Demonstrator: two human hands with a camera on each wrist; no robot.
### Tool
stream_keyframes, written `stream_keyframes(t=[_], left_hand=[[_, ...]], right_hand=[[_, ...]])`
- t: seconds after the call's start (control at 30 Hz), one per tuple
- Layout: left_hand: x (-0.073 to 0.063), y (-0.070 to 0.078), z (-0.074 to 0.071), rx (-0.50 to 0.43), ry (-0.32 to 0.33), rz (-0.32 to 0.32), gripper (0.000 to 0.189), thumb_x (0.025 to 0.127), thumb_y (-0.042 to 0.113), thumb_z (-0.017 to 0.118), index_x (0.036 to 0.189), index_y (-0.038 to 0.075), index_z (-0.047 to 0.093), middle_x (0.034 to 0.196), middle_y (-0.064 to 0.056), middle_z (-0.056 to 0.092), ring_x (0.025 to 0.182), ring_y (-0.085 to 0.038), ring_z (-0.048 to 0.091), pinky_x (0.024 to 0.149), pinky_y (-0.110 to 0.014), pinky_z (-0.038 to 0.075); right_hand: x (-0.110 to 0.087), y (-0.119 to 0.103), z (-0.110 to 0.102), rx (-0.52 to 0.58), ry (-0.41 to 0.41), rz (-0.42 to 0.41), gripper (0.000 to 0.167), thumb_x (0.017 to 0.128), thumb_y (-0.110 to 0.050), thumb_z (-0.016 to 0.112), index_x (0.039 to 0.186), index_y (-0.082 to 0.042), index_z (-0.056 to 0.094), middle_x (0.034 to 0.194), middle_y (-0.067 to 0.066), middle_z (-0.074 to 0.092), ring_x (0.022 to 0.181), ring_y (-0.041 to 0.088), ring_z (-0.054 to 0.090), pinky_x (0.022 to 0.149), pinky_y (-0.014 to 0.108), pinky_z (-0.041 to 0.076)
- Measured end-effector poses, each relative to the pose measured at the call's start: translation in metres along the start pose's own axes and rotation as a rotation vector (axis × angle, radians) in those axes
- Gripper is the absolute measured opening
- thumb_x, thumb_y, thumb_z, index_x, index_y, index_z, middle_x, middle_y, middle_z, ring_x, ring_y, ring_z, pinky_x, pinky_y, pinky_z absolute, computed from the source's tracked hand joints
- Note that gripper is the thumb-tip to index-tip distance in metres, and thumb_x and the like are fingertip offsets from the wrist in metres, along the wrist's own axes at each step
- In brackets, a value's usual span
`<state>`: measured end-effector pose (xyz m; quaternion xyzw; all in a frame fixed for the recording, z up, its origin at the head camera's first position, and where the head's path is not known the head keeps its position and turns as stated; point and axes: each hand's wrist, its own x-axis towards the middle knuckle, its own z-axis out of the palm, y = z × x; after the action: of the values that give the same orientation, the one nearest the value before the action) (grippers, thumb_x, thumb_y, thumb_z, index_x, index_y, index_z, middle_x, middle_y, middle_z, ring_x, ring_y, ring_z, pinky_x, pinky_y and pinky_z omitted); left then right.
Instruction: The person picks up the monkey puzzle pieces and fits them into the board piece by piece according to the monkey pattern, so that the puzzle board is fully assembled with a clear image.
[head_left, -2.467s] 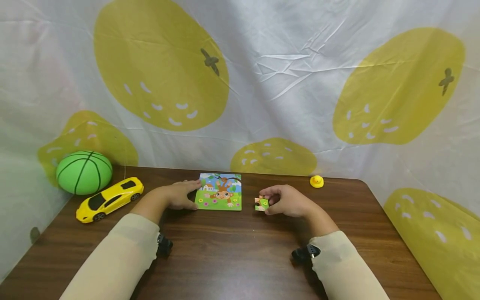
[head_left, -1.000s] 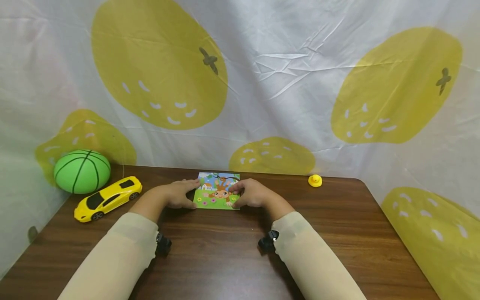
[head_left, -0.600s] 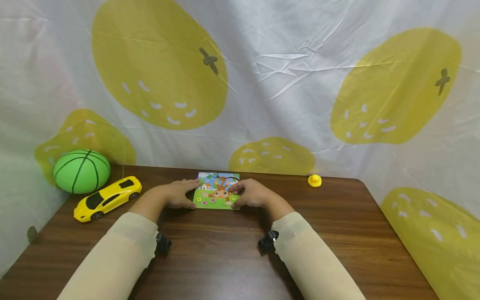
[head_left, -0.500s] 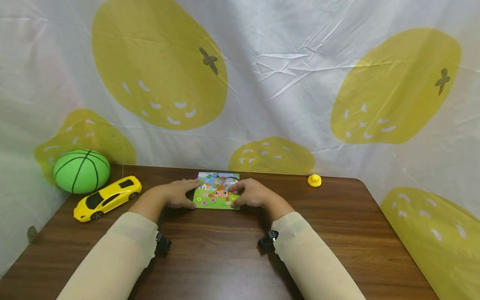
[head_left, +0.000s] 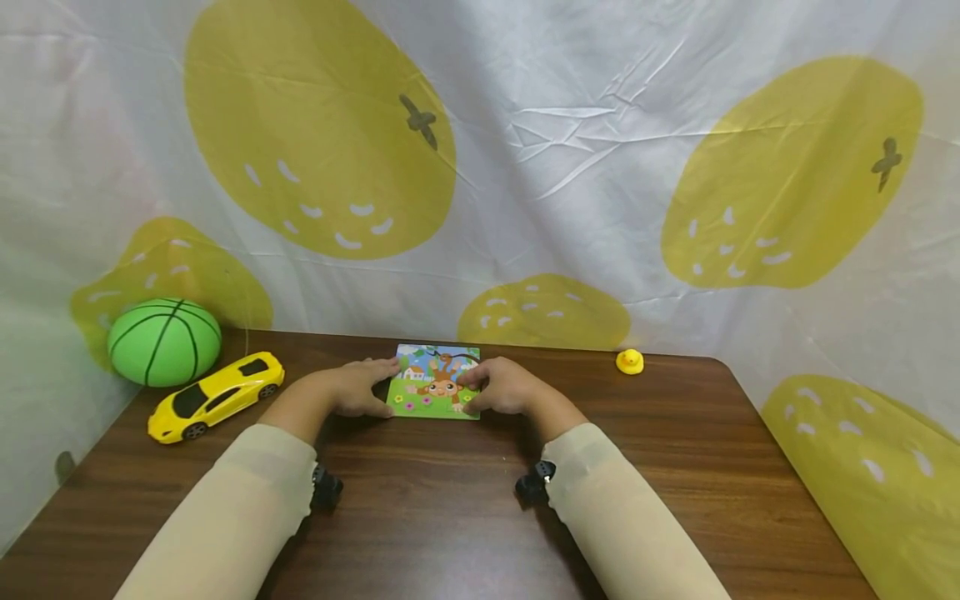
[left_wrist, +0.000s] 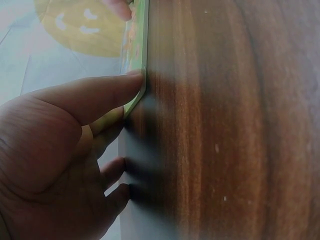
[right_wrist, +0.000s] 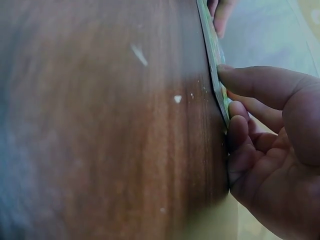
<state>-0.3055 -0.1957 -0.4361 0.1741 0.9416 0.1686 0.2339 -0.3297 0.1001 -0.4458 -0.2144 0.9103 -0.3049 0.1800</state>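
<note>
A square jigsaw puzzle board (head_left: pixel 420 410) with a monkey picture lies flat near the table's back edge. My left hand (head_left: pixel 356 389) holds it by the left side, thumb at the front corner and fingers farther back. In the left wrist view the thumb of that left hand (left_wrist: pixel 45 135) touches the board's edge. At the lower right of the picture, my right hand (head_left: pixel 508 385) has thumb and forefinger on a puzzle piece (head_left: pixel 457 406) with a pale paw, its outline partly visible. The right hand (right_wrist: pixel 272 130) hides the rest of that side.
On the left, a green ball (head_left: pixel 165 343) stands behind a yellow toy car (head_left: pixel 216 397). A small yellow rubber duck (head_left: pixel 630 362) sits at the back right of the brown wooden table (head_left: pixel 442 508). A white curtain (head_left: pixel 555 208) with yellow fruit prints hangs behind.
My right hand has moved left, bringing the puzzle piece from beside the board onto its lower right part. Over the last second both hands stay almost still. The left keeps its hold.
</note>
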Motion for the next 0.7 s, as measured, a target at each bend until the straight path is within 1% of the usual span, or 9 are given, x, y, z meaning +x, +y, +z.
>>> stream_keyframes(t=[0.2, 0.4, 0.53, 0.63, 0.7], left_hand=[[0.0002, -0.0002, 0.0, -0.001, 0.0, 0.0, 0.087, 0.101, 0.04, 0.073, 0.171, 0.014, 0.029, 0.181, -0.009, 0.019, 0.167, -0.047, 0.012, 0.134, -0.068, 0.014], [-0.0017, 0.0008, 0.0011, -0.006, 0.005, -0.002, 0.087, 0.1, 0.041, 0.073, 0.171, 0.014, 0.03, 0.181, -0.009, 0.019, 0.167, -0.047, 0.012, 0.134, -0.068, 0.014], [-0.0034, 0.0021, 0.0009, -0.014, 0.019, 0.0, 0.088, 0.098, 0.038, 0.073, 0.17, 0.012, 0.03, 0.181, -0.011, 0.02, 0.167, -0.047, 0.013, 0.134, -0.069, 0.014], [-0.0028, 0.0021, 0.002, -0.015, 0.046, 0.01, 0.09, 0.094, 0.035, 0.073, 0.169, 0.009, 0.032, 0.18, -0.014, 0.022, 0.165, -0.049, 0.016, 0.134, -0.068, 0.015], [-0.0017, 0.0015, 0.0036, -0.017, 0.067, 0.019, 0.09, 0.091, 0.033, 0.073, 0.168, 0.006, 0.034, 0.179, -0.016, 0.024, 0.164, -0.05, 0.018, 0.133, -0.068, 0.017]], right_hand=[[-0.0006, -0.0013, -0.0015, -0.065, -0.019, -0.029, 0.046, 0.089, -0.018, 0.086, 0.134, -0.015, 0.077, 0.132, 0.008, 0.078, 0.129, 0.026, 0.069, 0.113, 0.043, 0.055], [-0.0032, -0.0026, -0.0006, -0.074, -0.034, -0.035, 0.046, 0.093, -0.016, 0.083, 0.138, -0.015, 0.074, 0.136, 0.009, 0.076, 0.132, 0.028, 0.067, 0.115, 0.045, 0.054], [-0.004, -0.0038, -0.0011, -0.066, -0.05, -0.051, 0.047, 0.096, -0.018, 0.081, 0.141, -0.014, 0.072, 0.139, 0.01, 0.074, 0.134, 0.029, 0.066, 0.113, 0.047, 0.054], [-0.0055, -0.005, -0.0024, -0.063, -0.052, -0.065, 0.046, 0.097, -0.021, 0.079, 0.142, -0.014, 0.071, 0.137, 0.011, 0.074, 0.131, 0.029, 0.067, 0.11, 0.046, 0.055], [-0.0076, -0.0061, -0.004, -0.063, -0.043, -0.071, 0.046, 0.098, -0.022, 0.078, 0.142, -0.013, 0.071, 0.135, 0.01, 0.075, 0.127, 0.028, 0.069, 0.106, 0.045, 0.057]])
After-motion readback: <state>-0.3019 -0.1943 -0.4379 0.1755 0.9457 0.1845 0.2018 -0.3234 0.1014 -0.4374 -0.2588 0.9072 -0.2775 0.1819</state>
